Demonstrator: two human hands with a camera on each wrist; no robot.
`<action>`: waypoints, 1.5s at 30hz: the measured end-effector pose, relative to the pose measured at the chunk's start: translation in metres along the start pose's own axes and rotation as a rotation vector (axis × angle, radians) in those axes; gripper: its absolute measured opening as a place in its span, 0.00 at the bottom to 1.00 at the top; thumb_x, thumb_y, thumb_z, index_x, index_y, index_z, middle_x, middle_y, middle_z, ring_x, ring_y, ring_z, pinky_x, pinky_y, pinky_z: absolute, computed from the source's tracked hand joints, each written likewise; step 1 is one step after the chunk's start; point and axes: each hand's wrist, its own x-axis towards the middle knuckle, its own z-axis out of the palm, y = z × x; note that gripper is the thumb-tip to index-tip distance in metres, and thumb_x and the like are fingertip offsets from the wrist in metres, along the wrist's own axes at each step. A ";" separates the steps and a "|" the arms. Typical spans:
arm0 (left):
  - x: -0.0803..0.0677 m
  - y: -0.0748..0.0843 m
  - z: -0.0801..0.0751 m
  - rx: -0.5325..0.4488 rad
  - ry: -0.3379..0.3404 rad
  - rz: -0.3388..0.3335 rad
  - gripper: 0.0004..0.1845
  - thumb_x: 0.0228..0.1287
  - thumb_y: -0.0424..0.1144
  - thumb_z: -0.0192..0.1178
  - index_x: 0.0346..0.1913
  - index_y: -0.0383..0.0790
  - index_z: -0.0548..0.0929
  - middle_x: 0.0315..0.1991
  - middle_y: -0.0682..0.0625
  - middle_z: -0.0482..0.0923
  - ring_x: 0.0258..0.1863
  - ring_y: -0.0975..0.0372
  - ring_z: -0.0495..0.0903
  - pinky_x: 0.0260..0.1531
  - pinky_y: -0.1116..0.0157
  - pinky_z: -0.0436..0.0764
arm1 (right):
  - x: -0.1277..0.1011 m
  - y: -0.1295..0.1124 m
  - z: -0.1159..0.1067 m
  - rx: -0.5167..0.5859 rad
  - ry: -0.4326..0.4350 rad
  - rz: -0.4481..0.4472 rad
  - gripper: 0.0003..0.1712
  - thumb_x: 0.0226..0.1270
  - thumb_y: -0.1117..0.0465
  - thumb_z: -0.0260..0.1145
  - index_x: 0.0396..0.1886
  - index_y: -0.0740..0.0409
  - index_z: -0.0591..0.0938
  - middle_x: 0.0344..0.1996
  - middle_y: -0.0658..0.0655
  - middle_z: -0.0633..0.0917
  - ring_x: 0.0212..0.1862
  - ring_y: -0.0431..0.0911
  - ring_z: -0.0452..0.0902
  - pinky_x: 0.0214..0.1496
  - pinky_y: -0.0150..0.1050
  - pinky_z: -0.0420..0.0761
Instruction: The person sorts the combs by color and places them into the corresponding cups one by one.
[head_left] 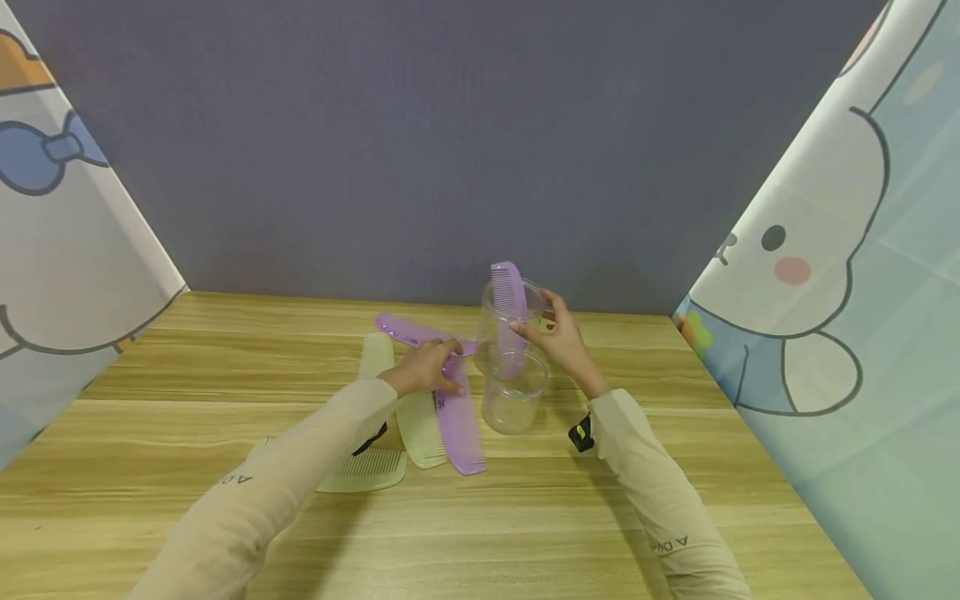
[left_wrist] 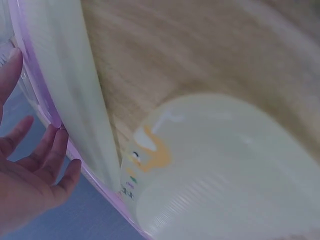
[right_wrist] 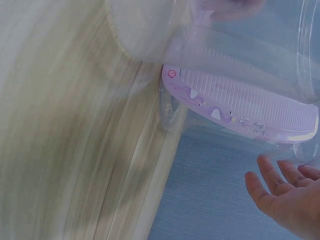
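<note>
My left hand (head_left: 429, 367) reaches over two purple combs. Its index finger lies by the right end of the upper purple comb (head_left: 405, 328), its thumb near the top of the lower purple comb (head_left: 461, 421). In the left wrist view its fingers are spread and loosely bent beside pale green and purple combs. With thumb and fingers on opposite sides, my right hand (head_left: 558, 337) holds the rear clear plastic cup (head_left: 486, 321). A purple comb (right_wrist: 240, 102) stands upright inside that cup, its top above the rim. A shorter clear cup (head_left: 512, 408) stands in front.
Pale green combs (head_left: 422, 429) lie beneath and left of my left hand; another green comb (head_left: 367, 471) is partly covered by the left sleeve. A grey-blue wall (head_left: 420, 150) backs the wooden table (head_left: 465, 542), with cartoon-printed panels on both sides.
</note>
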 end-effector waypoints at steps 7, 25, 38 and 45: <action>0.001 0.001 -0.004 -0.019 -0.033 -0.005 0.35 0.45 0.48 0.71 0.57 0.40 0.70 0.51 0.40 0.73 0.49 0.51 0.74 0.49 0.55 0.76 | -0.015 -0.031 -0.001 -0.017 -0.011 -0.007 0.45 0.58 0.61 0.66 0.69 0.66 0.51 0.68 0.69 0.56 0.64 0.65 0.58 0.63 0.60 0.63; 0.002 -0.006 -0.009 -0.141 -0.004 0.061 0.37 0.41 0.44 0.74 0.54 0.36 0.68 0.48 0.37 0.68 0.44 0.53 0.72 0.48 0.57 0.77 | -0.015 -0.032 0.000 -0.004 -0.002 -0.022 0.45 0.57 0.60 0.67 0.68 0.67 0.52 0.67 0.70 0.58 0.64 0.66 0.58 0.64 0.60 0.61; 0.002 -0.008 -0.008 -0.250 0.010 0.070 0.40 0.39 0.42 0.75 0.57 0.37 0.66 0.51 0.36 0.70 0.51 0.49 0.71 0.51 0.55 0.75 | -0.016 -0.033 0.001 -0.005 -0.008 -0.012 0.45 0.57 0.60 0.67 0.68 0.67 0.52 0.67 0.70 0.57 0.64 0.66 0.58 0.63 0.59 0.64; 0.003 -0.008 -0.011 -0.313 0.000 0.075 0.42 0.39 0.39 0.75 0.58 0.36 0.64 0.54 0.33 0.71 0.54 0.45 0.72 0.54 0.53 0.74 | -0.016 -0.032 0.000 -0.002 -0.017 -0.016 0.45 0.58 0.60 0.66 0.68 0.67 0.52 0.67 0.69 0.57 0.64 0.66 0.57 0.63 0.60 0.64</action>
